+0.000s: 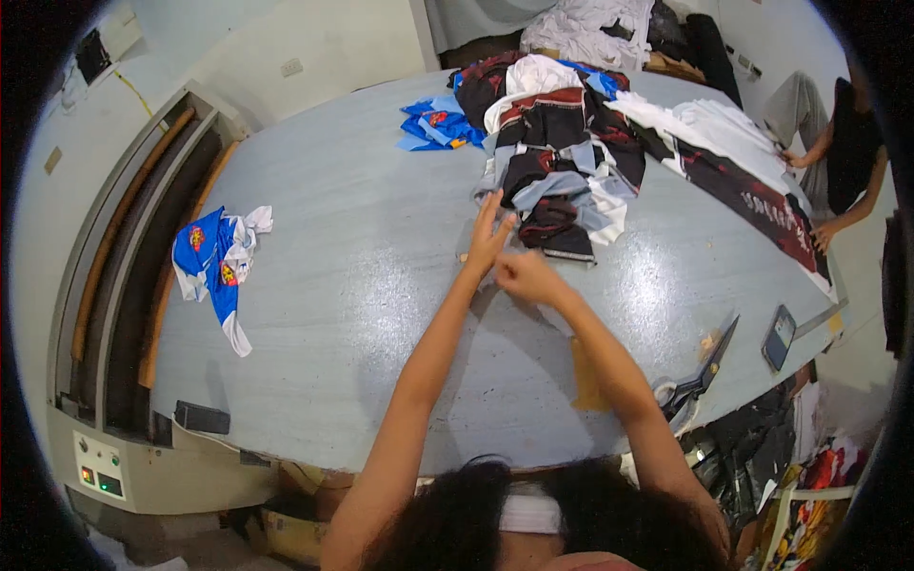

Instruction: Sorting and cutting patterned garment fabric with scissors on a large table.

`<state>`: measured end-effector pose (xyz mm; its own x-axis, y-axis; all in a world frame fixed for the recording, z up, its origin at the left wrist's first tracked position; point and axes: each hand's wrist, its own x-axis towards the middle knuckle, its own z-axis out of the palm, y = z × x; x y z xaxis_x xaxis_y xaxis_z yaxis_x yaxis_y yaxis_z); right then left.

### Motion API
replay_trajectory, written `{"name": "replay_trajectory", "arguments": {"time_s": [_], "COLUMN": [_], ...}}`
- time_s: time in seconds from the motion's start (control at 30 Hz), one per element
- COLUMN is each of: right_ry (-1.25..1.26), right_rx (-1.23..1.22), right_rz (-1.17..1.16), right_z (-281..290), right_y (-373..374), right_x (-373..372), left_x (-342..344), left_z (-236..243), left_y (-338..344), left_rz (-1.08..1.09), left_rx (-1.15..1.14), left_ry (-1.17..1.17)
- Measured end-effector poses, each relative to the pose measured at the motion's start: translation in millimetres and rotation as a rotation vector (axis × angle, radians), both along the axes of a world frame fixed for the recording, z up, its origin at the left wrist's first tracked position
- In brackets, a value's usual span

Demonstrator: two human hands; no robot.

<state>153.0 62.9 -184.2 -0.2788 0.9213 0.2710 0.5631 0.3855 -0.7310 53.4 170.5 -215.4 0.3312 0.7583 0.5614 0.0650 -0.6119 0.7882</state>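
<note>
Head view: one cardboard box (293, 536) sits below the table (324, 238); its contents cannot be made out. On the table's smooth grey top, one cloth heap (545, 171), mainly black, dark red, grey and white, lies crumpled just beyond the hands. Left hand (488, 243): grip spread, fingertips at the heap's near edge, contact uncertain. Right hand (531, 278): grip curled; cannot tell whether it pinches anything. Also counted: one blue-and-white garment (211, 255), one phone (779, 337).
</note>
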Motion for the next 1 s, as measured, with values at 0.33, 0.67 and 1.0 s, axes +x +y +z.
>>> {"name": "replay_trajectory", "arguments": {"time_s": [0.33, 0.67, 1.0], "right_ry": [-0.254, 0.029, 0.597], "right_rx": [0.207, -0.510, -0.472], "right_rz": [-0.456, 1.210, -0.092], "right_z": [-34, 102, 77], "right_y": [14, -50, -28], "right_x": [74, -15, 134], "left_x": [7, -70, -133], "left_z": [7, 45, 184], "left_y": [-12, -2, -108], "left_rz": [-0.047, -0.606, -1.187], "left_rx": [-0.234, -0.385, 0.257], "left_ry": [-0.186, 0.679, 0.359]}}
